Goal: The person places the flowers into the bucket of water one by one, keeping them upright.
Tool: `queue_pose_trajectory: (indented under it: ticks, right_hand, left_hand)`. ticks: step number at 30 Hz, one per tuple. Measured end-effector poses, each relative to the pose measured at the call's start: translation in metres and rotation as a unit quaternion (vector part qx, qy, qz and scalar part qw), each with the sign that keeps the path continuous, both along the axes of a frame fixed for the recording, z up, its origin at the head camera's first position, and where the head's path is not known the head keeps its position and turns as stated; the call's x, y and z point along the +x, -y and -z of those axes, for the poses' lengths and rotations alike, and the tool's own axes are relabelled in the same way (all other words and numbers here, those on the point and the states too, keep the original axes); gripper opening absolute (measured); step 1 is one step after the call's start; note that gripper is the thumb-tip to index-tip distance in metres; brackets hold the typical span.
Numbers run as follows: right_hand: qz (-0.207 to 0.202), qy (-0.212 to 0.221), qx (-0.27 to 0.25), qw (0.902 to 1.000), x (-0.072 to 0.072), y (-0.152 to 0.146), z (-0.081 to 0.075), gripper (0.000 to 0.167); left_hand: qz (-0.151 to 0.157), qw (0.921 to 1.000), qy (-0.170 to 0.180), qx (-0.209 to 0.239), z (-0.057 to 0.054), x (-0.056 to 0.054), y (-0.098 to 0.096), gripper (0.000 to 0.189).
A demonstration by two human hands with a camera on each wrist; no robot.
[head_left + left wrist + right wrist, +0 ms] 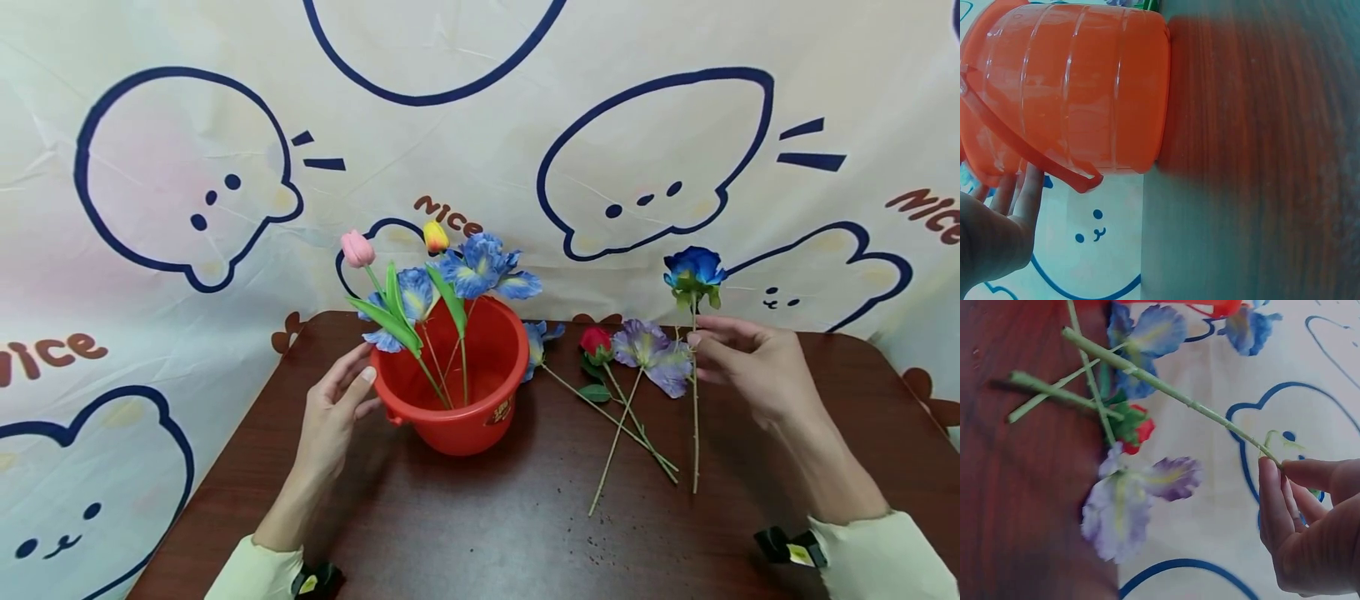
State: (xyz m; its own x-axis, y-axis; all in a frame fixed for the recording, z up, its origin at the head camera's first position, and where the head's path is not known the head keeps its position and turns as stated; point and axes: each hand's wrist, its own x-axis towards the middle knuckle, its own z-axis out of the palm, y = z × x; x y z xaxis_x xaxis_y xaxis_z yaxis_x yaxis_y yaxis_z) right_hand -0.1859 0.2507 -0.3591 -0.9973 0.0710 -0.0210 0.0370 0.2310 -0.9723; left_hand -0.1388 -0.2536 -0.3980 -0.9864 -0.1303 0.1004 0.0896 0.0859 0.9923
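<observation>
Upright in the head view, a blue rose [694, 271] has its stem pinched between the thumb and fingers of my right hand [750, 367]. The right wrist view shows that pinch on the green stem [1191, 403], whose lower end points away from the hand. My left hand [330, 412] rests against the left side of a red bucket [457, 429], its fingers [1032, 194] fairly straight beside the wall. Inside the bucket stand a pink tulip [357, 248], a yellow-red tulip [435, 237] and blue irises [480, 267].
Between bucket and right hand lie a red rose [596, 343], a purple iris [652, 357] and another blue iris [537, 346], their stems crossing on the dark wooden table [525, 533]. The bucket's handle [1016, 140] hangs down its side. A printed cloth [465, 150] hangs behind.
</observation>
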Motion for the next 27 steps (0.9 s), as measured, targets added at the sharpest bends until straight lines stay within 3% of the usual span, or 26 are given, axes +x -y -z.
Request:
queue_pose_trajectory:
  ticks: [5,10,20,27]
  right_hand:
    - [-0.014,-0.009,0.059,0.9981,0.004,0.007,-0.015,0.035]
    - [-0.027,-0.037,0.084,0.9955,0.006,0.017,-0.033,0.043]
    - [-0.047,-0.073,0.07,0.9938,-0.001,0.051,-0.065,0.043]
    - [-0.065,-0.092,0.045,0.9926,-0.008,0.081,-0.083,0.038]
  left_hand:
    - [0.002,1.0,0.0,0.002,0.0,0.0,0.0,0.051]
    - [0.003,1.0,0.0,0.003,0.0,-0.001,0.0,0.052]
    - [0.0,0.9999,0.012,-0.004,-0.001,-0.001,-0.001,0.052]
    - [-0.002,1.0,0.0,-0.004,0.0,0.0,0.0,0.051]
